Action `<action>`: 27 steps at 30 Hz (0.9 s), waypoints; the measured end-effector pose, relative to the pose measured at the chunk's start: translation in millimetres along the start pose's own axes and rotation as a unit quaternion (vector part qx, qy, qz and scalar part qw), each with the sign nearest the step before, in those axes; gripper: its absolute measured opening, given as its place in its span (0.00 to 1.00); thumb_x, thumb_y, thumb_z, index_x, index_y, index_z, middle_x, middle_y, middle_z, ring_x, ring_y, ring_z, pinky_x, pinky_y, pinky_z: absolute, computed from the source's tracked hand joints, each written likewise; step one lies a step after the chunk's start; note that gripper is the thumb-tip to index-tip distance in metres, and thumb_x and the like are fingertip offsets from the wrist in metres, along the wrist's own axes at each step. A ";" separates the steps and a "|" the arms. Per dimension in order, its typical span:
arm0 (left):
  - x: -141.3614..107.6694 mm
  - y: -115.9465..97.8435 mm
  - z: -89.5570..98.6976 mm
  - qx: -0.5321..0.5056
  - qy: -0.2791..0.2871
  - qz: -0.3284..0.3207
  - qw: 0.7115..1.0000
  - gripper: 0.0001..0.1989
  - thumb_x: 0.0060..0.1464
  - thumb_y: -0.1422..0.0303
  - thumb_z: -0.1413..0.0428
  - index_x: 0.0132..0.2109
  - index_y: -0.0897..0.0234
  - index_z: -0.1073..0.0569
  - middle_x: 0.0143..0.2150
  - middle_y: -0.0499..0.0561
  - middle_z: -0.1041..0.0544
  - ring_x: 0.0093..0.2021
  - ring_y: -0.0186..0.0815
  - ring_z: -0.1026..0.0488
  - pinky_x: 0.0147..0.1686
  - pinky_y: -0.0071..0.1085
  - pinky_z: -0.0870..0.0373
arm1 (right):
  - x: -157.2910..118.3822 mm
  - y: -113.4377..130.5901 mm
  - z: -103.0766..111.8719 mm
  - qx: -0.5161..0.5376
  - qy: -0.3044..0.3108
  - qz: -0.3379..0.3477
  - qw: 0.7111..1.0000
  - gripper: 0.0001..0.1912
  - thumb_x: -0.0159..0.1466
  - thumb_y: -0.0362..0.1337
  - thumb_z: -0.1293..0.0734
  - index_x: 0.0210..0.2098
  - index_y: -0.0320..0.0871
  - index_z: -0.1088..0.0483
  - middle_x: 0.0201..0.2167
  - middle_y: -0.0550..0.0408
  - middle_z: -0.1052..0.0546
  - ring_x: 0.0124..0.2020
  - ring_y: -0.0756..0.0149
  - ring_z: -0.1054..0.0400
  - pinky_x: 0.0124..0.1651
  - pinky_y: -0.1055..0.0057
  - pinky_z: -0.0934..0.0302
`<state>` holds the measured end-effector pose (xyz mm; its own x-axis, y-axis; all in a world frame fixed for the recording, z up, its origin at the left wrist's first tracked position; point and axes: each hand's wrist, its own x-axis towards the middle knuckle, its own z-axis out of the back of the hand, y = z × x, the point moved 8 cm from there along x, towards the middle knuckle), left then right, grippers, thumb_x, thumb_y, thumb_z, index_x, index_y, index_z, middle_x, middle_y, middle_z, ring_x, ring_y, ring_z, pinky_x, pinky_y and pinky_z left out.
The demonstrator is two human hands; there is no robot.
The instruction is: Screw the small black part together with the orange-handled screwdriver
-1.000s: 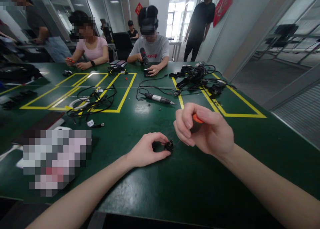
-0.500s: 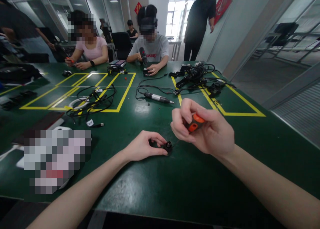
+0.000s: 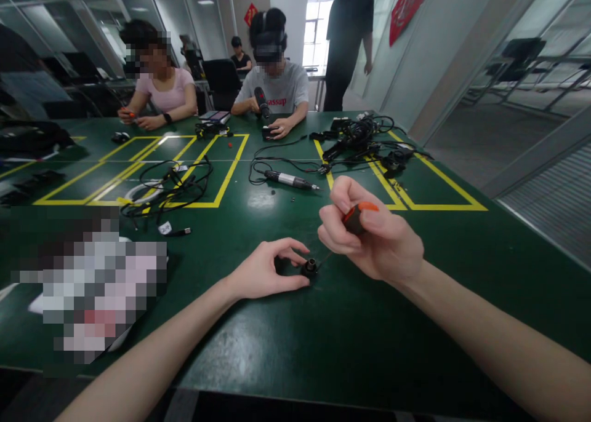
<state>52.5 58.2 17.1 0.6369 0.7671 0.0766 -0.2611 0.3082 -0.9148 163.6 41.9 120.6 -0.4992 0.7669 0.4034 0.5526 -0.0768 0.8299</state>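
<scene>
In the head view my left hand rests on the green table, thumb and fingers curled around a small black round part. A short metal-looking tube stands up from that part, which sits on the tabletop. My right hand is closed around the orange-and-dark handle of a screwdriver. Its thin shaft slants down and left to the side of the black part; whether the tip touches it I cannot tell. Much of the handle is hidden in my fingers.
Beyond my hands lies a corded pen-like electric screwdriver. Tangled black cables are heaped at the right, more cables at the left. A blurred-out pink-and-white item lies near my left forearm. Across the table a co-worker holds a power tool.
My right hand has tilted the screwdriver handle, and its shaft now shows beside the black part. My left index finger has lifted slightly from the part. The standing person at the back has shifted left.
</scene>
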 end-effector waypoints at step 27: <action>1.5 2.3 -6.8 -0.063 0.023 0.036 0.997 0.11 0.51 0.69 0.31 0.41 0.68 0.20 0.36 0.52 0.15 0.36 0.35 0.19 0.44 0.32 0.24 | -12.8 -4.6 15.2 -0.484 0.110 -0.208 0.843 0.10 0.60 0.31 0.31 0.42 0.41 0.26 0.19 0.65 0.32 0.20 0.73 0.41 0.25 0.76 0.46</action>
<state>57.8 56.2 12.5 0.6539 0.7566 -0.0064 -0.2162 0.1787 -0.9599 177.6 42.1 105.7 -0.6862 0.7269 -0.0270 -0.4508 -0.3958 0.8001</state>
